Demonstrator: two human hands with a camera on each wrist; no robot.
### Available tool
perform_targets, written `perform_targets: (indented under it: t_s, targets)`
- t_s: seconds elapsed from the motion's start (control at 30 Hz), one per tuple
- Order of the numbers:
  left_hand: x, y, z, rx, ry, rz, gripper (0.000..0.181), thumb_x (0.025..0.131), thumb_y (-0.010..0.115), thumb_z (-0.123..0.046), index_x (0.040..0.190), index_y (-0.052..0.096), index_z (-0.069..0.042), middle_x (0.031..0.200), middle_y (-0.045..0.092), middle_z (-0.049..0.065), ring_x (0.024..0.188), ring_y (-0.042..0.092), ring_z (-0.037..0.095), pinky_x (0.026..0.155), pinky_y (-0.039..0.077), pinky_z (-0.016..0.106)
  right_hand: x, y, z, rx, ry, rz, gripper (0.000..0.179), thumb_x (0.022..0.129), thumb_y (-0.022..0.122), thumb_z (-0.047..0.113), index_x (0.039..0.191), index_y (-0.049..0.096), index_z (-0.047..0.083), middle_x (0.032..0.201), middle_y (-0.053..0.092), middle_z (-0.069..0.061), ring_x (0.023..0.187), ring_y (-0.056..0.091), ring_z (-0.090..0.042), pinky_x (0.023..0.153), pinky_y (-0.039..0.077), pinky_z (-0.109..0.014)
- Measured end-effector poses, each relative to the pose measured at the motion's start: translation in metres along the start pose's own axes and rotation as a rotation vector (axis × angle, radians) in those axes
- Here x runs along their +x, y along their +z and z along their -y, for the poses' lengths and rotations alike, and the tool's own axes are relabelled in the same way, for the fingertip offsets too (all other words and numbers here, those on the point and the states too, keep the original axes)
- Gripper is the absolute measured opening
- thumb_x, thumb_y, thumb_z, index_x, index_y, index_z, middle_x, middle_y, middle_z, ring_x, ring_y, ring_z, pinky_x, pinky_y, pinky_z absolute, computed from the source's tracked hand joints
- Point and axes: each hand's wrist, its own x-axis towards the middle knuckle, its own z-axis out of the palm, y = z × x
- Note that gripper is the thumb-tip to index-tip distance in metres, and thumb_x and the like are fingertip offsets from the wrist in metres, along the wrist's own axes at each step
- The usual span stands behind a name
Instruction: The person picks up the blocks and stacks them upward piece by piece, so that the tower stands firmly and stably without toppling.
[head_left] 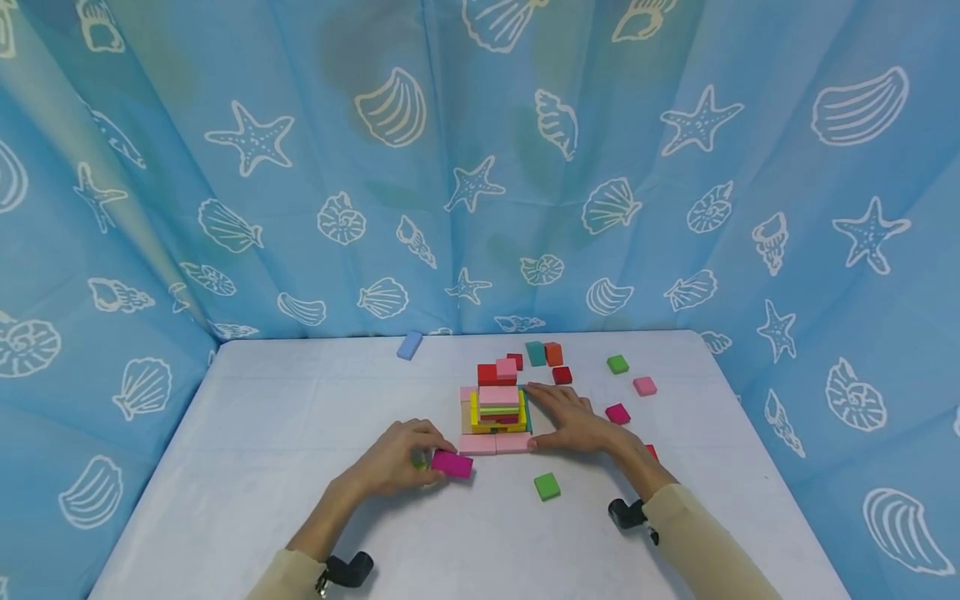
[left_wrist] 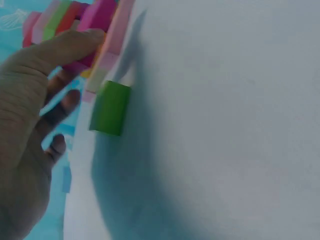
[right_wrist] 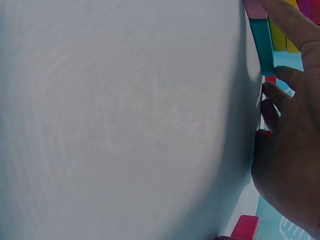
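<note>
Left hand (head_left: 401,457): thumb and fingers pinch a magenta block (head_left: 452,464) just beside the near left corner of the block stack (head_left: 498,400); I can't tell if it touches. Stack sits on the worktop (head_left: 315,400), nearer the far edge. A green block (left_wrist: 114,107) is on the worktop beneath that hand.

Right hand (head_left: 573,421), holding nothing as far as I see: fingers spread along the stack's right side, by an upright teal block (right_wrist: 263,47), thumb at the end of a pink block (head_left: 514,442). Hands apart, stack between.

Loose stuff: blue block (head_left: 409,346) at the far edge, left of the stack; orange block (head_left: 553,354) and dark red block (head_left: 562,375) behind it, toward the far edge. Toward the far right corner I get a small green block (head_left: 618,364) and small pink block (head_left: 645,386). Bright green block (head_left: 547,486) lies nearer me, in front of the stack. Shell-print curtain (head_left: 255,217) behind.
</note>
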Motion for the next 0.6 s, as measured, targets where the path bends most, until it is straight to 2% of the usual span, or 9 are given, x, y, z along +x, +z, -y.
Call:
perform_targets:
  t_s: [0.1, 0.2, 0.33, 0.43, 0.6]
  targets:
    - [0.001, -0.005, -0.005, -0.082, 0.016, -0.100, 0.037, 0.081, 0.085, -0.029, 0.116, 0.073, -0.030, 0.107, 0.063, -0.021, 0.097, 0.057, 0.003, 0.086, 0.051, 0.035, 0.000, 0.001, 0.001, 0.005, 0.003, -0.001, 0.109, 0.071, 0.084, 0.057, 0.160, 0.023, 0.038, 0.166, 0.023, 0.000, 0.152, 0.015, -0.034, 0.113, 0.011, -0.074]
    - [0.008, -0.010, -0.013, -0.173, 0.032, -0.231, 0.039, 0.081, 0.086, -0.028, 0.116, 0.070, -0.026, 0.107, 0.065, -0.020, 0.094, 0.060, 0.006, 0.082, 0.056, 0.036, 0.001, 0.000, 0.001, 0.009, 0.004, -0.001, 0.109, 0.071, 0.084, 0.058, 0.160, 0.023, 0.037, 0.166, 0.023, 0.000, 0.152, 0.015, -0.034, 0.112, 0.011, -0.075]
    - [0.021, -0.013, -0.023, -0.229, 0.066, -0.379, 0.037, 0.082, 0.085, -0.029, 0.116, 0.069, -0.023, 0.107, 0.068, -0.013, 0.093, 0.066, 0.018, 0.079, 0.058, 0.041, 0.001, 0.000, -0.001, 0.006, -0.005, 0.003, 0.110, 0.071, 0.082, 0.061, 0.160, 0.023, 0.037, 0.166, 0.023, 0.001, 0.152, 0.014, -0.033, 0.112, 0.011, -0.075]
    - [0.031, -0.012, -0.031, -0.241, 0.069, -0.438, 0.036, 0.083, 0.084, -0.028, 0.116, 0.070, -0.020, 0.108, 0.069, -0.008, 0.093, 0.067, 0.025, 0.077, 0.059, 0.041, 0.001, 0.001, -0.001, 0.005, -0.012, 0.004, 0.110, 0.071, 0.082, 0.061, 0.160, 0.022, 0.037, 0.166, 0.023, 0.001, 0.152, 0.015, -0.033, 0.112, 0.012, -0.075]
    - [0.044, -0.008, -0.042, -0.226, 0.000, -0.477, 0.035, 0.083, 0.084, -0.028, 0.115, 0.072, -0.020, 0.109, 0.066, -0.006, 0.093, 0.067, 0.018, 0.075, 0.058, 0.029, -0.001, -0.001, 0.001, 0.013, -0.027, -0.002, 0.109, 0.073, 0.082, 0.058, 0.160, 0.023, 0.033, 0.166, 0.023, -0.003, 0.151, 0.015, -0.037, 0.110, 0.011, -0.077]
